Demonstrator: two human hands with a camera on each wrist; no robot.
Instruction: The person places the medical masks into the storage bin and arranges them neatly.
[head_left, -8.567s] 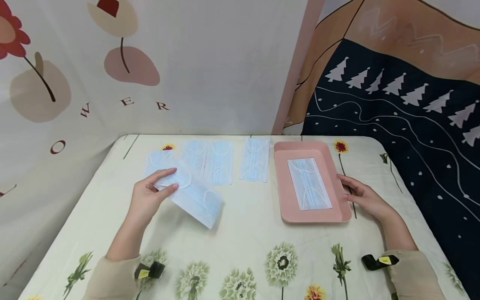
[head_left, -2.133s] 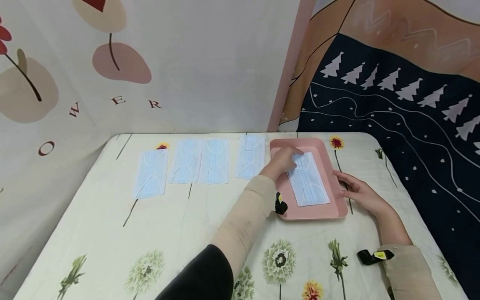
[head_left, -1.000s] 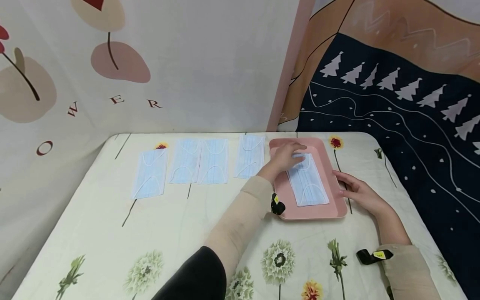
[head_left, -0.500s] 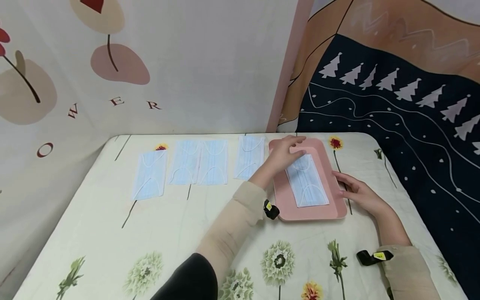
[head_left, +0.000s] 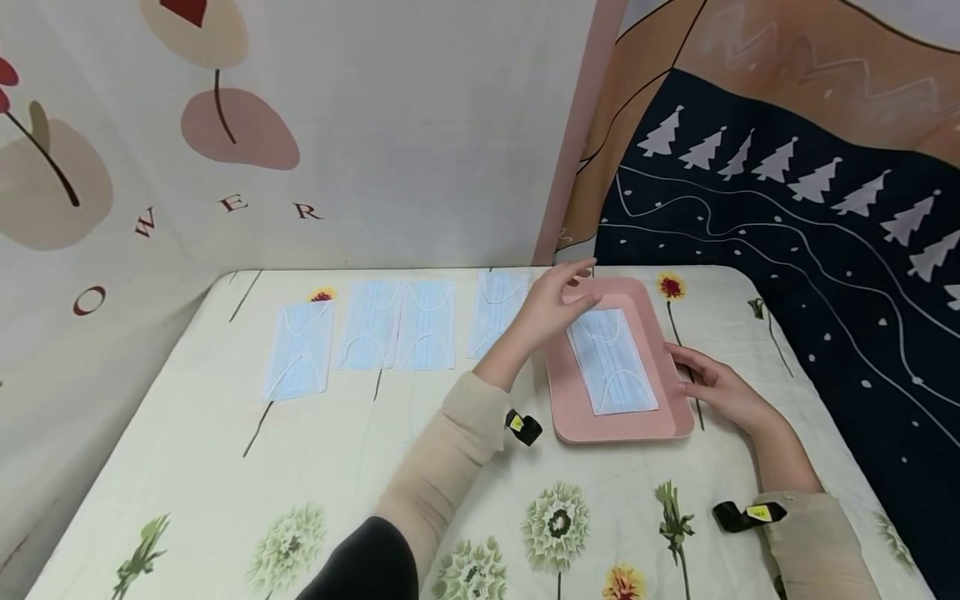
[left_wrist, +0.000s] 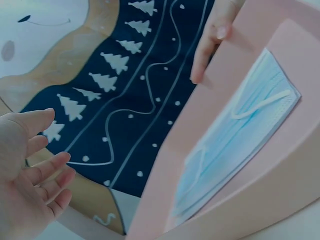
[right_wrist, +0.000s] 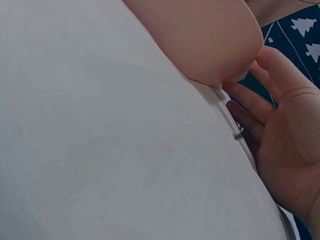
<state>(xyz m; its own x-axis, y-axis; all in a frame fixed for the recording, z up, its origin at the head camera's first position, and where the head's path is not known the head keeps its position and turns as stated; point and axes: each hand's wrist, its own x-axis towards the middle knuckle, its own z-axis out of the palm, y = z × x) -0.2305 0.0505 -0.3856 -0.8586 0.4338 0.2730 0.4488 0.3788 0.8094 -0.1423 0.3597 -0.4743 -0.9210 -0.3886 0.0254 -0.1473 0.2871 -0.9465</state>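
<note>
A pink tray (head_left: 570,421) stands at the right of the table, with a light blue face mask (head_left: 617,367) lying flat inside, ear loops on top. Over the tray's far left corner hovers my left hand (head_left: 547,308), fingers loosely spread and holding nothing. The left wrist view shows the same empty left hand (left_wrist: 30,175) apart from the mask. My right hand (head_left: 723,393) rests its fingertips and thumb against the tray's right side. Close up in the right wrist view, the extended fingers (right_wrist: 250,100) touch the tray's outer wall.
Left of the tray, several more face masks lie in a row: one mask (head_left: 300,350) at the far left, two side by side, and another mask (head_left: 498,308) partly behind my left forearm. A flowered cloth (head_left: 360,467) covers the table. Printed curtains hang behind.
My left hand has carried a face mask from the left to the tray, let go of it on the mask there, and drawn back up and left. The right hand keeps its place.
</note>
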